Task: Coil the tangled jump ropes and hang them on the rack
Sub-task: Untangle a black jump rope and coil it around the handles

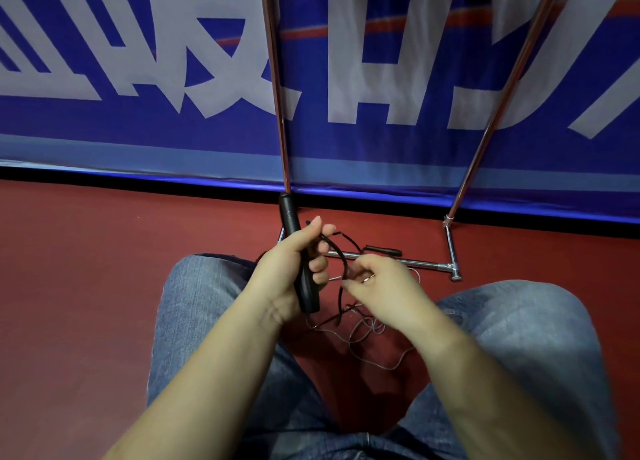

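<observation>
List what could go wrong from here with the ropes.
1. The black rope pinched by the right hand may drag the thin grey cord tangled with it on the floor, tightening knots.
2. The left hand grips the black handle close to the rack's base bar; loops could snag it.

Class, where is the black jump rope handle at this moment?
In the head view, the black jump rope handle stands near centre, gripped upright in the left hand, just left of the right hand.

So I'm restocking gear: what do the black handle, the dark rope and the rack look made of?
Black handle: matte, probably plastic or rubber. Dark rope: apparently braided fabric cord, going by its twisted texture. Rack: shiny, reflective tubing, likely chromed metal.
</observation>
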Available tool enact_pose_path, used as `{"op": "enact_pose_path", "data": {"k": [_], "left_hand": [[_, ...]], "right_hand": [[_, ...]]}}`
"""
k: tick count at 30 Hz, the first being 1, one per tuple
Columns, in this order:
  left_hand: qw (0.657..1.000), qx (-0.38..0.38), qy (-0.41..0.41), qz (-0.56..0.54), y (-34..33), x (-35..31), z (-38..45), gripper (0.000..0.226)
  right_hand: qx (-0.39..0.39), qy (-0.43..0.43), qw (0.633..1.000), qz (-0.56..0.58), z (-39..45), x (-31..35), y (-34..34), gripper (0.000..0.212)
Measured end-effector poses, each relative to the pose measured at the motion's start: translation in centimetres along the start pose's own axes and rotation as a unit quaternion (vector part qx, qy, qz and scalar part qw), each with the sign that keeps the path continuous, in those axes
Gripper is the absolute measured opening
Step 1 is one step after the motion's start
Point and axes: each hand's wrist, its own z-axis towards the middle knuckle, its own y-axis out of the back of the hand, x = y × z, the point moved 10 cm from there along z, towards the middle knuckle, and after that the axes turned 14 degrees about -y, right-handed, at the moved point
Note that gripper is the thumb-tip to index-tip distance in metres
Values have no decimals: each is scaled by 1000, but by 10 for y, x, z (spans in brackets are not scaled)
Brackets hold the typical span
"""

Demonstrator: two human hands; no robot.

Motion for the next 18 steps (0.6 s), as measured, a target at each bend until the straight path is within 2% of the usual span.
{"op": "enact_pose_path", "data": {"k": [5, 8, 13, 18], "left_hand": [[1000, 1, 11, -24, -3, -4, 1, 25], [999, 12, 30, -39, -7, 0, -1, 24], [997, 37, 54, -41, -14, 4, -5, 21], [996, 47, 66, -43, -17, 4, -7, 17]], "right_hand": [[13, -27, 999, 21, 3, -9, -9, 12], [-13, -33, 999, 25, 2, -9, -4, 19], [-82, -34, 995, 44, -1, -8, 16, 16], [-93, -17, 995, 39, -1, -6, 20, 10]]}}
